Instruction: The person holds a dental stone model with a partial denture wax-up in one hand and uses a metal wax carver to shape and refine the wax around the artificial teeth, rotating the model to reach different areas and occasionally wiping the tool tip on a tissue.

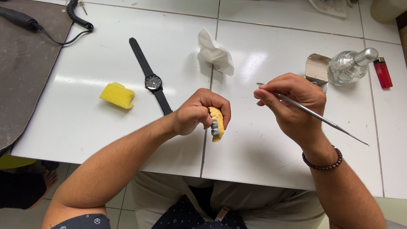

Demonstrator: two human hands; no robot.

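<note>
My left hand (198, 113) is closed around a yellow dental model (216, 120) with grey teeth showing on its lower side, held just above the white tiled table (263, 140). My right hand (292, 106) pinches a thin metal carving instrument (316, 116) like a pen. Its long shaft runs down to the right, and its short tip points left, a little apart from the model.
A black wristwatch (151, 78), a yellow sponge (117, 95) and a crumpled white tissue (215, 53) lie on the table. At the right stand a glass spirit lamp (348, 65), a red lighter (383, 73) and a small metal spatula (317, 68). A dark mat (25, 63) with a corded handpiece (19, 18) lies far left.
</note>
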